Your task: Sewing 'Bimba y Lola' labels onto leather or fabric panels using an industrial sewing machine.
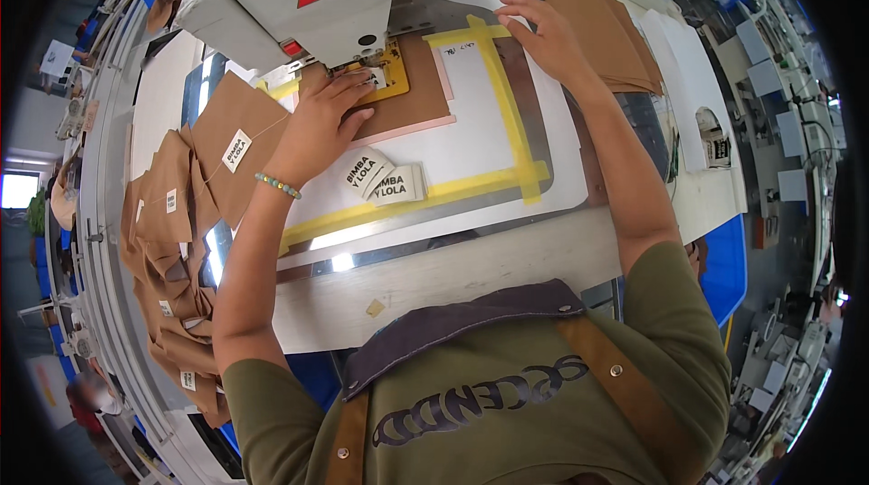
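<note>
1. One white sewing machine (312, 1) stands over the work, its head hiding the needle area.
2. White sheet (475, 146) lies beneath, bordered by yellow tape (518, 137), seemingly for securing it.
3. Brown panel (407, 112) sits partly under the head, pink strips (389, 133) apparently squaring its edges.
4. Left hand (317, 118), fingers spread, reaches the yellow frame (398, 82), perhaps steadying it; contact is hard to make out.
5. Right hand (548, 37), thumb and fingers apart, pinches nothing visible.
6. Loose labels (398, 185) overlap nearby.
</note>
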### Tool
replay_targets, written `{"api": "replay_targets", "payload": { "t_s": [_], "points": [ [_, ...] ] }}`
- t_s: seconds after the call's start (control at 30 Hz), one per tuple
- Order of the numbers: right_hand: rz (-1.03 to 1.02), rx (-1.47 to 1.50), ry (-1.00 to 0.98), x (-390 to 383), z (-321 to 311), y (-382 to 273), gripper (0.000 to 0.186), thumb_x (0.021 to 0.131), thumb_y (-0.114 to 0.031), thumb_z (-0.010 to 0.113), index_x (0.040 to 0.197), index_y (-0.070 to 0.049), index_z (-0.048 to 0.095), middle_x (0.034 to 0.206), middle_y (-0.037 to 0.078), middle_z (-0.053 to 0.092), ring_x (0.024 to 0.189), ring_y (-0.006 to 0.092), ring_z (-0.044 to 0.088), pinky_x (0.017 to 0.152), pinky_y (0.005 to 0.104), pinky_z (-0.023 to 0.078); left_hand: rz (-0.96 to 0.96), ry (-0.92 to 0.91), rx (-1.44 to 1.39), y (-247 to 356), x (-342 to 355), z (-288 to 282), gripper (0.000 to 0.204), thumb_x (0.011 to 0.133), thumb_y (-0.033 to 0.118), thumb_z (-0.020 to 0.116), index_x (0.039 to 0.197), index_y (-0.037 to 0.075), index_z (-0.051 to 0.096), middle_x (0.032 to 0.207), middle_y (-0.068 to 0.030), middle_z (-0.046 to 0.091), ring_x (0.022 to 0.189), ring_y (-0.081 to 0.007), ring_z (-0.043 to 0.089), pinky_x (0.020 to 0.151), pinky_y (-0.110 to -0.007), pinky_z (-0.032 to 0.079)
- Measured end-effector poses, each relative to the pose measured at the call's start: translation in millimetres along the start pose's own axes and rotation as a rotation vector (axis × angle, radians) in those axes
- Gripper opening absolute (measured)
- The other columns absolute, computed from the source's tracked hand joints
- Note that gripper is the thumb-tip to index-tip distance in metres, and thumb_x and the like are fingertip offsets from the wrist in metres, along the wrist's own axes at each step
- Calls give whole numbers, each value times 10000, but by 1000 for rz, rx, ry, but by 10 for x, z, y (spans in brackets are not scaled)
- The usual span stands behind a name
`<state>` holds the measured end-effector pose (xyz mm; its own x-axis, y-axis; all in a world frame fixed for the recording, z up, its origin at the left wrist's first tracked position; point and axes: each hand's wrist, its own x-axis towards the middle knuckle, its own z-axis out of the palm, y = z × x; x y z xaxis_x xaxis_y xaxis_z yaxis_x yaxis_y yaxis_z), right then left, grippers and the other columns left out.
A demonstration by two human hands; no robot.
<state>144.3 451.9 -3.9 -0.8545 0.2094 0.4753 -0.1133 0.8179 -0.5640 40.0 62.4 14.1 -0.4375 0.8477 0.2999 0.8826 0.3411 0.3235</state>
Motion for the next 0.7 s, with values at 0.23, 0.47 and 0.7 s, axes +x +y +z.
{"api": "replay_targets", "payload": {
  "t_s": [0.23, 0.47, 0.7],
  "points": [
    [11, 38, -21, 38, -29, -25, 308, 1063, -336, 699, 1247, -108, 793, 1453, 50, 705, 1285, 247, 664, 911, 373, 569, 25, -30, 52, -12, 36, -12, 377, 1012, 187, 741, 1371, 72, 745, 1541, -79, 653, 1422, -360, 548, 1221, -464, 438],
    [3, 59, -42, 31, 15, 59, 303, 1061, -339, 698, 1223, -103, 797, 1446, 67, 704, 1292, 267, 660, 984, 398, 573, -16, -139, 16, 21, 105, -93, 390, 1026, 144, 706, 1403, 48, 725, 1580, -116, 622, 1532, -370, 473, 1235, -467, 414],
    [-22, 25, -40, -46, 64, 54, 314, 1067, -343, 683, 1212, -91, 800, 1445, 84, 699, 1364, 294, 607, 1110, 420, 511, -67, -88, 9, -99, 105, 6, 396, 1044, 153, 685, 1435, 99, 717, 1529, -139, 658, 1196, -346, 579, 1110, -410, 447]
  ]
}}
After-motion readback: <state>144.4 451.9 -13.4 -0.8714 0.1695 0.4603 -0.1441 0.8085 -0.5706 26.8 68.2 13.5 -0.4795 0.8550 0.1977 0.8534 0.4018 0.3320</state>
